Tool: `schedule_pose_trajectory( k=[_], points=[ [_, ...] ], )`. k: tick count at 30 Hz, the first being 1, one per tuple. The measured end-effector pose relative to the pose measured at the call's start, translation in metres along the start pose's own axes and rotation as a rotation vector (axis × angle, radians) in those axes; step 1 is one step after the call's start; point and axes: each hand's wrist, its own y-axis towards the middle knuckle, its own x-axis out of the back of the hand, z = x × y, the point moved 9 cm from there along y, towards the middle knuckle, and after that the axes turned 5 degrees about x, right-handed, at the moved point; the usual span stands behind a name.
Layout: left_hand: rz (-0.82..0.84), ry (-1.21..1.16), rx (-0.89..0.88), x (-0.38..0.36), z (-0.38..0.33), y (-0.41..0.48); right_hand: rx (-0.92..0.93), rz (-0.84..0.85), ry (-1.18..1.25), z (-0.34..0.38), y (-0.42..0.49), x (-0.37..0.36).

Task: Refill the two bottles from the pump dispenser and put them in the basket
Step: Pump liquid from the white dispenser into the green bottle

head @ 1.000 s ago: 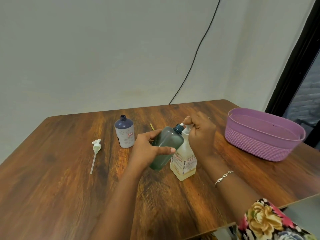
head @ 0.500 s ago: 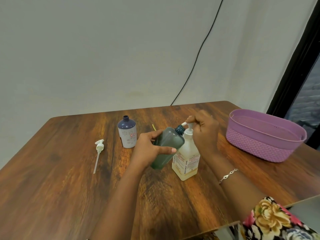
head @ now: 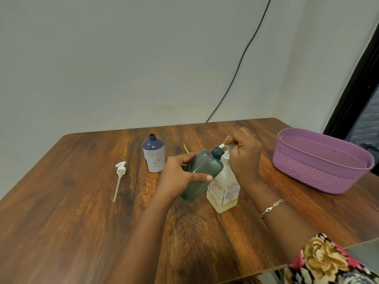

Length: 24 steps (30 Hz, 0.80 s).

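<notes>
Green bottle (head: 202, 173) — tinted, see-through plastic, its cap off — is held tilted above the desk (head: 61, 222) in the left hand (head: 178, 177). Its open neck is brought right up to the white spout (head: 221, 145) of the pump dispenser (head: 223, 193), which stands on the desk just beside it. The left fingers (head: 184, 157) are clamped round the bottle's middle, with the thumb laid across the near side. The right hand (head: 244, 154) is closed over the pump head; how far down the head is pressed I cannot tell.

By its look the green bottle is light and thin-walled, so a hard squeeze would probably dent it, and its smooth skin may turn slippery if liquid runs down the neck. The mid-body hold seems the sound one, as it leaves the neck free.

The dispenser shows liquid only near its base. It is likely light enough to tip — a press straight down would suit it better than a slanted one.

The blue bottle (head: 153, 154) stands upright and uncapped farther back on the left. Its straight lower body looks the best place to take it. The purple basket (head: 307, 173) sits well apart at the right, with neither bottle in it. A loose pump (head: 120, 171) lies on the desk at the left.
</notes>
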Motion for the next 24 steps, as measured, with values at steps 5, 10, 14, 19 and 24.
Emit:
schedule_pose_trajectory(
  k=[5, 10, 14, 19, 24],
  points=[
    [0.006, -0.005, 0.002, -0.001, -0.001, 0.003, 0.063, -0.02, -0.025, 0.008, -0.003, 0.004],
    [0.02, -0.008, -0.001, -0.008, 0.0, 0.006, 0.072, -0.038, -0.049, 0.006, -0.012, 0.002],
    [0.021, -0.024, -0.004, -0.008, -0.003, 0.005, 0.002, 0.002, 0.064, 0.003, -0.005, 0.007],
    [0.021, -0.025, -0.019, -0.007, -0.008, 0.007, -0.035, 0.031, 0.084, 0.001, 0.006, 0.006],
    [0.015, -0.012, -0.019, -0.008, -0.001, 0.009, 0.05, -0.005, 0.006, 0.003, -0.007, 0.004]
  ],
)
